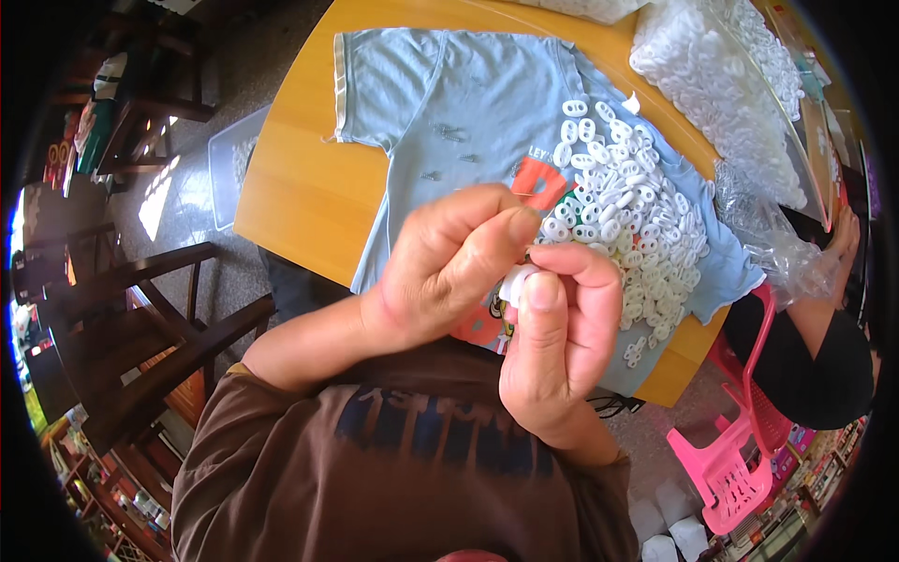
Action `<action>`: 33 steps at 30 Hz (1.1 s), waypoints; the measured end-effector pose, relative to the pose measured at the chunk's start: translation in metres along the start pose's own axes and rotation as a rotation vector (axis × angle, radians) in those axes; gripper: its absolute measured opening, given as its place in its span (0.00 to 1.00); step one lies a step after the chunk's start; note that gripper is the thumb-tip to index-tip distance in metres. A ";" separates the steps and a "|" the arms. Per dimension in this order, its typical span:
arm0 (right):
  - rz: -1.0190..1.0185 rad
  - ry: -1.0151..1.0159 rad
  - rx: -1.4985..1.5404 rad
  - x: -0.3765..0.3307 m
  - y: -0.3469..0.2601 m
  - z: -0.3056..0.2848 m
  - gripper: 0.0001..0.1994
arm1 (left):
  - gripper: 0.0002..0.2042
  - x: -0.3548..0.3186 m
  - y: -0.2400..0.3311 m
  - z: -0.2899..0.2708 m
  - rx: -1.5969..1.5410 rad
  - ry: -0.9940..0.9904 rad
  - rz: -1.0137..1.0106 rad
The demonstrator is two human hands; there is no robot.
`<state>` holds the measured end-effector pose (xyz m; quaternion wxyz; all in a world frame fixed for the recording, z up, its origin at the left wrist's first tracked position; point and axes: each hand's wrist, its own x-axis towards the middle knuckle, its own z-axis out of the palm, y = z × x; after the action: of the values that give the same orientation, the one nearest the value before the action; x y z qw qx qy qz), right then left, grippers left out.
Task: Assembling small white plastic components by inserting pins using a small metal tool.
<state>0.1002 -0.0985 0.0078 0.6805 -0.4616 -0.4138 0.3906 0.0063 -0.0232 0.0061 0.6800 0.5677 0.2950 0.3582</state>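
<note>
A small white plastic piece (pixel 516 282) is pinched between the fingertips of the left hand (pixel 448 267) and right hand (pixel 560 337), both clamped on it above the near edge of a wooden counter (pixel 300 178); its long axis cannot be told. Beyond it, a heap of white rings (pixel 623 211) lies on a blue shirt (pixel 449 103) spread over the counter, with a clear bag (pixel 721 75) of more at the far right. Dark wooden chairs (pixel 140 318) stand left on the tiled floor, a pink stool (pixel 740 440) right.
</note>
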 end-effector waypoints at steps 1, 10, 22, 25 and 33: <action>-0.001 0.002 -0.001 0.001 0.000 0.001 0.08 | 0.13 -0.002 0.000 -0.001 -0.067 -0.015 -0.114; -0.032 0.032 -0.046 0.008 -0.001 -0.009 0.07 | 0.09 -0.004 0.004 -0.010 0.112 -0.241 0.000; -0.064 0.041 -0.136 0.003 0.000 -0.002 0.06 | 0.08 -0.021 -0.021 0.006 0.109 0.043 0.277; -0.037 0.027 -0.116 0.003 0.000 -0.004 0.07 | 0.07 -0.023 -0.021 0.006 0.179 0.065 0.340; 0.216 -0.169 0.087 0.004 -0.009 -0.015 0.14 | 0.12 -0.021 -0.012 -0.004 -0.468 -0.061 -0.174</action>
<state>0.1173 -0.1016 0.0139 0.6166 -0.4389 -0.4002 0.5166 -0.0070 -0.0393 -0.0065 0.8298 0.3779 0.2308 0.3397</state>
